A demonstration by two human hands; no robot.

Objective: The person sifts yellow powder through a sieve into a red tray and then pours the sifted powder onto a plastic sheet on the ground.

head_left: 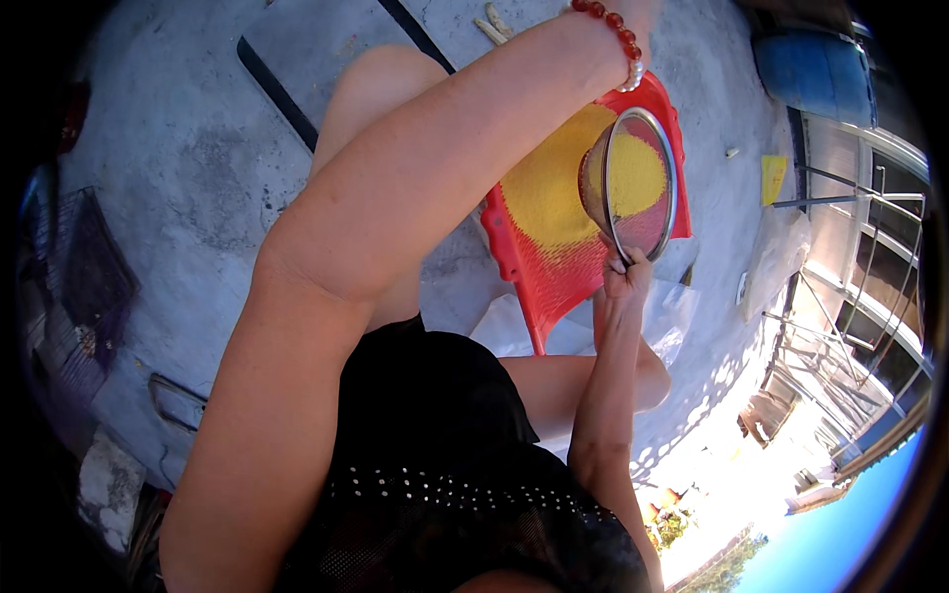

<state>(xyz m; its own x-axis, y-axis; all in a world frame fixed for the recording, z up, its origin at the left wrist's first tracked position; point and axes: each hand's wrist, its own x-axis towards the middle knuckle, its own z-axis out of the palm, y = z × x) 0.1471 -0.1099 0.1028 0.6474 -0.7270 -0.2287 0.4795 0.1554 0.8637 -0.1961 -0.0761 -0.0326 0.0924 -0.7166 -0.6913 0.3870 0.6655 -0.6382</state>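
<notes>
My right hand [627, 274] is closed on the near edge of a round metal sieve [674, 188]. The sieve is tilted on its side, its mesh bowl turned to the left, over a red plastic tray [554, 287]. Fine yellow grain [544, 193] covers much of the tray, and yellow also shows through or in the mesh; I cannot tell which. Across the picture, my left arm reaches to the top edge, with red and white bead bracelets at the wrist. Only the base of my left hand [641, 12] shows there; its fingers are cut off.
Clear plastic sheeting [499, 326] lies under the tray's near end, by my bent legs. Grey concrete [178, 198] spreads around. A blue barrel [816, 77] stands at the far right, with a metal rack [860, 257] below it in view. A dark wire crate [94, 287] sits at left.
</notes>
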